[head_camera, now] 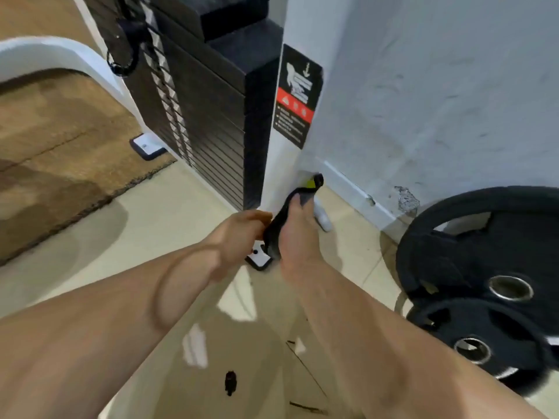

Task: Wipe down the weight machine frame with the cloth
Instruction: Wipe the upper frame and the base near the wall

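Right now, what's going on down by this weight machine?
A person holds a dark cloth in both bare hands, low on the white upright frame post, beside the black weight stack. The left hand grips its lower end; the right hand holds the upper part against the post.
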